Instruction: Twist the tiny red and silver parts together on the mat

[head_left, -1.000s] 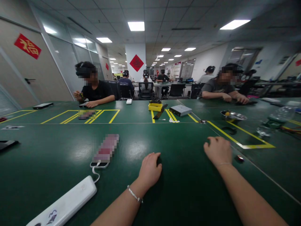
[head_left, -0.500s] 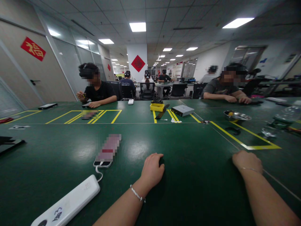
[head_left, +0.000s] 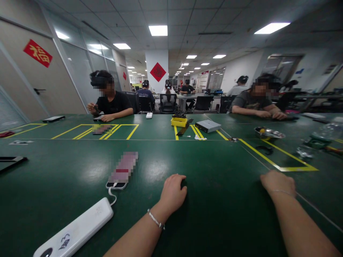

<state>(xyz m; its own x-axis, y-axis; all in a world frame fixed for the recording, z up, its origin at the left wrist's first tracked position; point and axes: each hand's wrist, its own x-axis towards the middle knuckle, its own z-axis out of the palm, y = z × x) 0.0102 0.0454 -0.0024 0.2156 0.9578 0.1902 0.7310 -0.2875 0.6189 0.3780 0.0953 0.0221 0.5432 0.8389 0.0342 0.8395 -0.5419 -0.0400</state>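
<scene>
My left hand rests on the green table in the near middle, fingers curled down over a small dark spot that I cannot make out. A thin bracelet sits on that wrist. My right hand lies farther right on the table beside a yellow tape line, fingers curled under, and whatever is beneath them is hidden. A phone lies to the left of my left hand. A short white cable joins it to a white power bank.
Across the table stand a yellow bin, a grey box, a metal dish and a clear bottle. A dark tablet lies at the left edge. One person sits far left, another far right.
My right hand slid to the right and came to rest where a small red object lay; that object no longer shows. My left hand has stayed put.
</scene>
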